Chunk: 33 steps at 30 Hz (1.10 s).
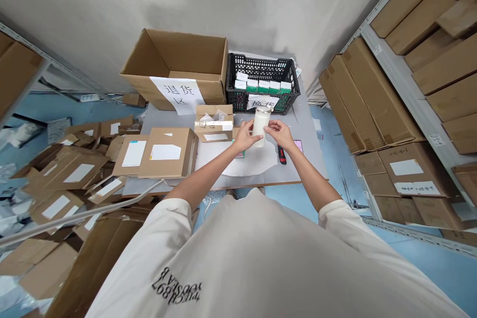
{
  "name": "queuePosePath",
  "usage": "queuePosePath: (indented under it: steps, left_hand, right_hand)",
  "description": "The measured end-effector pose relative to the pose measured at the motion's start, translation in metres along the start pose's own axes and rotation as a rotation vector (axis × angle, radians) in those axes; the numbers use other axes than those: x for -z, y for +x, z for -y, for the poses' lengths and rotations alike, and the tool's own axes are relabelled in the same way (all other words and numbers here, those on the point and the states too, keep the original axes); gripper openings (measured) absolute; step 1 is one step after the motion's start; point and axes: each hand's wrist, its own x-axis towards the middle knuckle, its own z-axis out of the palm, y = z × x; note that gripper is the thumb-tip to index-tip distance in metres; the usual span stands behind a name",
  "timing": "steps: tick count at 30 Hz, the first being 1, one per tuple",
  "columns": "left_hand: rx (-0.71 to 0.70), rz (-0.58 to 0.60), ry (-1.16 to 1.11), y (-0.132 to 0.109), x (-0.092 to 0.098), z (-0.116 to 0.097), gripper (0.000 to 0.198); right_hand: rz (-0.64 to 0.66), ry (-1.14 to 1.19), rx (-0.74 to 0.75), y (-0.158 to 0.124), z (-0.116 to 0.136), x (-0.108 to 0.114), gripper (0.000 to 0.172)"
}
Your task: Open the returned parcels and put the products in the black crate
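Note:
A white cylindrical bottle (261, 126) with a silvery rim at its top stands nearly upright between my hands, over the white paper (249, 164) on the table. My left hand (246, 137) grips it from the left, the thumb lying across its front. On the other side, my right hand (279, 133) touches the bottle with thumb and fingers pinched together; whether something small is between them I cannot make out. A small green box (240, 154) shows partly below my left hand. The red and black box cutter (282, 155) lies just under my right wrist.
Behind stand a large open carton (175, 57) and a black crate (263, 62) holding several green-and-white boxes. A small open box (214, 124) and closed cartons (167, 151) sit at left. A phone (298, 145) lies at right. Loaded shelves (413, 79) rise beyond the table.

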Motion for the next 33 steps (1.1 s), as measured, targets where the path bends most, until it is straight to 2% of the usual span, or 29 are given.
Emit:
queuePosePath:
  steps: [6,8,11,15,18,21,25,29,33]
  left_hand:
    - [0.05,0.081,-0.134,-0.001,0.004,-0.005,0.091]
    - [0.049,0.095,-0.116,-0.003,0.002,-0.008,0.096]
    - [0.071,0.05,-0.056,-0.005,-0.002,-0.01,0.106]
    - [0.126,-0.008,-0.045,-0.003,-0.001,-0.008,0.103]
    - [0.212,-0.021,-0.22,0.002,0.003,-0.011,0.094]
    - [0.316,0.013,-0.421,0.006,0.009,-0.017,0.073]
    - [0.399,0.038,-0.516,0.011,0.014,-0.023,0.06]
    - [0.434,0.034,-0.498,0.01,0.014,-0.023,0.066]
    - [0.352,0.033,-0.448,0.004,0.014,-0.02,0.086]
  right_hand:
    - [0.017,-0.063,-0.017,-0.002,0.003,0.003,0.083]
    - [0.004,-0.034,-0.008,-0.003,0.004,-0.003,0.082]
    - [0.029,0.028,-0.032,-0.004,0.004,-0.011,0.085]
    - [0.064,0.031,-0.065,-0.005,0.004,-0.01,0.083]
    - [0.073,0.008,-0.04,-0.006,0.008,-0.003,0.081]
    - [0.098,-0.014,0.012,-0.007,0.015,0.0,0.08]
    - [0.104,-0.018,0.045,-0.009,0.02,-0.003,0.08]
    - [0.112,-0.019,0.055,-0.01,0.02,-0.005,0.081]
    - [0.128,-0.042,0.056,-0.007,0.023,0.001,0.08]
